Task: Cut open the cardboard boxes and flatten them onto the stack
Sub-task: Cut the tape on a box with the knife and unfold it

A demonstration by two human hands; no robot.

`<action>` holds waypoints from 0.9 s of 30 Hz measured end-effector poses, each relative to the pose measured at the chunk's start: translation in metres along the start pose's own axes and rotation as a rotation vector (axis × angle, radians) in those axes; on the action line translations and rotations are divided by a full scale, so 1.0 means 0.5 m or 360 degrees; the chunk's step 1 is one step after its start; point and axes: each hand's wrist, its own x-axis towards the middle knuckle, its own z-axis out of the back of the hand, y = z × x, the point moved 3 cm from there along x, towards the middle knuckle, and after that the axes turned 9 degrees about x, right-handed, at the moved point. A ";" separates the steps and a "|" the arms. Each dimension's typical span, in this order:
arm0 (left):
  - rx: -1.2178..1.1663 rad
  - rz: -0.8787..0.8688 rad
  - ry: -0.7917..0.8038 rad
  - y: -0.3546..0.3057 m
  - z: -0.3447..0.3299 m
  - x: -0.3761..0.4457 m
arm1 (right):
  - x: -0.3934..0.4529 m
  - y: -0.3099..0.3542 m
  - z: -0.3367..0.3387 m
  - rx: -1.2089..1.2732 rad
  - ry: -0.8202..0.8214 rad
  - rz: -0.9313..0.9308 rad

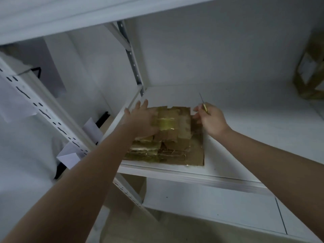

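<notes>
A stack of flattened brown cardboard (168,137), crossed with shiny tape, lies on the white shelf board (245,130) near its left front corner. My left hand (142,118) rests flat on the stack's top left, fingers spread and pointing away from me. At the stack's top right edge, my right hand (210,120) is closed around a thin knife (203,103) whose blade points up and away. An unflattened cardboard box (310,71) stands at the far right of the same shelf, partly cut off by the frame edge.
White slotted shelf uprights (42,109) run diagonally at the left, with paper sheets (70,155) and black clips beside them. Another shelf board (87,11) hangs overhead. A lower shelf (210,204) and brown cardboard (133,193) sit beneath.
</notes>
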 end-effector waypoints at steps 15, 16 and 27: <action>-0.0502 -0.0725 -0.0408 -0.414 0.081 0.081 | -0.093 -0.109 0.386 -0.0730 -0.0492 -0.0221; -0.0493 -0.0740 -0.0397 -0.446 0.086 0.092 | -0.094 -0.114 0.422 -0.0738 -0.0531 -0.0224; -0.0592 -0.0852 -0.0395 -0.843 0.266 0.195 | -0.085 -0.122 0.790 -0.0610 -0.0687 -0.0164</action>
